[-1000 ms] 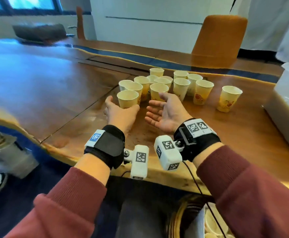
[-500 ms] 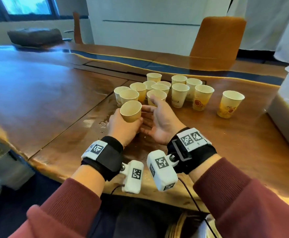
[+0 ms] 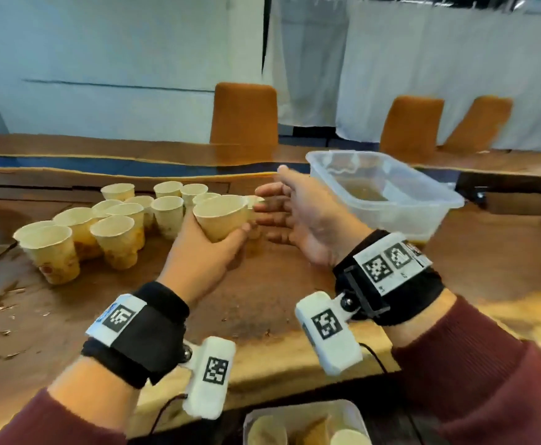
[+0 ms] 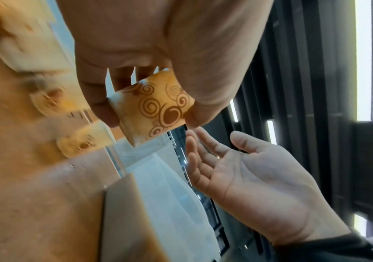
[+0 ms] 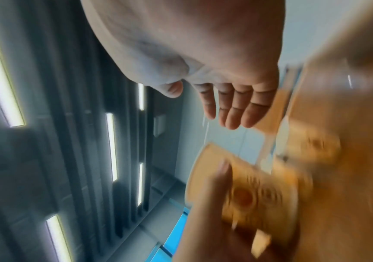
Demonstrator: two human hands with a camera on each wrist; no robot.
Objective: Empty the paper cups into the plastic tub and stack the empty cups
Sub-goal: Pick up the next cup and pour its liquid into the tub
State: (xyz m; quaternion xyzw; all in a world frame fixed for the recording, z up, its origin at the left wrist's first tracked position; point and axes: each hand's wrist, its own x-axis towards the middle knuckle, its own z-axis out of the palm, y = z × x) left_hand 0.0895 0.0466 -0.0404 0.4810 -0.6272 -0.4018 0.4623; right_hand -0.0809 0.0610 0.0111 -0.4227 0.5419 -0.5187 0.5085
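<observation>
My left hand grips a yellow paper cup with brown swirl print around its lower half, lifted off the table and tilted slightly right. The same cup shows between thumb and fingers in the left wrist view, and blurred in the right wrist view. My right hand is open, palm facing left, fingers straight, just right of the cup and apart from it. A clear plastic tub holding some brownish liquid stands to the right. Several more paper cups cluster on the left.
The wooden table has wet spots at the left near its edge. Orange chairs stand behind the table. Below the near edge is a container with cups inside.
My left hand has lifted the cup and carried it right. My right hand has risen beside it, and the view has swung right, bringing the whole tub into sight.
</observation>
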